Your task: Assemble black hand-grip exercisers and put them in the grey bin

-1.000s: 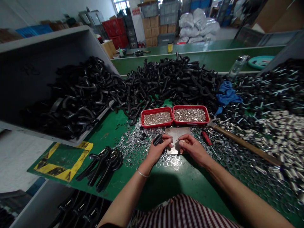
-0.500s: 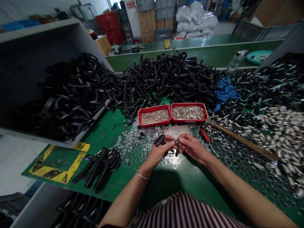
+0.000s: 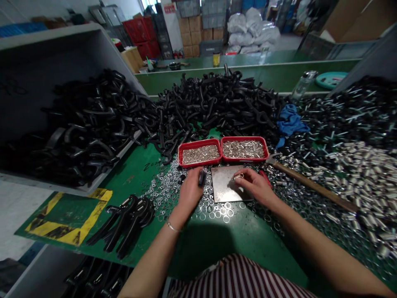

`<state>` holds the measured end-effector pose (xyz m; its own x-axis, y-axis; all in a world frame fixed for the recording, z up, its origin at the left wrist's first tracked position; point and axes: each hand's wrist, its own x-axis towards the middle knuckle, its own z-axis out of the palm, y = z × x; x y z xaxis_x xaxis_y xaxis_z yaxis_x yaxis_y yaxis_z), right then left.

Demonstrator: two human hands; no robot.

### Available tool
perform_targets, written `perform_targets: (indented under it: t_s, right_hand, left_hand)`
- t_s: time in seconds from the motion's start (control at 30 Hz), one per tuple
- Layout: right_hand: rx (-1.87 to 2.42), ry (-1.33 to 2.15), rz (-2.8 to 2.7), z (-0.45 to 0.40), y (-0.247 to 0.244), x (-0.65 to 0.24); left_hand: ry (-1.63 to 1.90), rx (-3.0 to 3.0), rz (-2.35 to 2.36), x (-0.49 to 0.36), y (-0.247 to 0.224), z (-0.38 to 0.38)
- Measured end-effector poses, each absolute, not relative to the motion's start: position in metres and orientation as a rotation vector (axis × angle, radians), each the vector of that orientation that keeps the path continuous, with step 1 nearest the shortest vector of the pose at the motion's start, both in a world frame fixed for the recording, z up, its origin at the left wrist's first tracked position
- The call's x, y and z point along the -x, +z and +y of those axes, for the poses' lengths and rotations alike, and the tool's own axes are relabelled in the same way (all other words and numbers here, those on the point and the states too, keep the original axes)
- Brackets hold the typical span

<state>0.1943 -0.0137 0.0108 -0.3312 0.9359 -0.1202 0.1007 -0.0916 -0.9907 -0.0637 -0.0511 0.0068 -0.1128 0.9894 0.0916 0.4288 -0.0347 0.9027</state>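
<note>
1. The left hand (image 3: 190, 192) is curled, pinching a small black part (image 3: 202, 178) upright between thumb and fingers.
2. The right hand (image 3: 252, 186) has its fingertips pressed together on a small silver fitting (image 3: 238, 176) (too small to make out its exact shape), just over a steel plate (image 3: 225, 184).
3. Loose washers (image 3: 173, 194) lie around the plate, and two red trays (image 3: 200, 151) sit just beyond it, one holding small silver pieces.
4. A wooden-handled hammer (image 3: 313, 186) lies to the right on the green desk (image 3: 130, 174), and heaped black shackles (image 3: 217, 103) fill the far side.
</note>
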Motion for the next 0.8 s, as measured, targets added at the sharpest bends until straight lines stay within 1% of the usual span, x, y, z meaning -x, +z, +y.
perform_targets:
  t_s: [0.07, 0.1, 0.17, 0.27, 0.37, 0.5, 0.67, 0.73, 0.8]
  right_hand:
    - [1.186, 1.285, -1.661, -0.006, 0.014, -0.201]
    - [1.183, 1.247, -1.703, -0.004, 0.014, -0.204]
    - [1.162, 1.31, -1.677, -0.004, 0.013, -0.207]
    - [1.118, 1.526, -1.486, -0.01, 0.009, -0.205]
    - [1.103, 1.617, -1.269, -0.021, 0.008, -0.197]
    - [1.107, 1.55, -1.103, -0.037, 0.013, -0.183]
    - [1.133, 1.385, -1.107, -0.05, 0.014, -0.171]
    - [1.153, 1.351, -1.182, -0.049, 0.011, -0.173]
    - [1.149, 1.419, -1.237, -0.047, 0.008, -0.178]
  left_hand:
    - [1.095, -1.554, 1.69, 0.085, 0.01, -0.04]
    - [1.072, -1.522, 1.649, 0.091, 0.011, -0.038]
    - [1.065, -1.356, 1.466, 0.092, 0.013, -0.038]
    - [1.064, -1.081, 1.18, 0.069, 0.014, -0.048]
    - [1.028, -1.066, 1.106, 0.032, 0.007, -0.052]
    - [1.124, -1.039, 1.22, -0.006, -0.009, -0.046]
    - [1.171, -0.947, 1.207, -0.023, -0.015, -0.047]
    - [1.104, -0.923, 1.164, -0.023, -0.01, -0.055]
    - [0.928, -0.952, 1.098, -0.021, -0.001, -0.065]
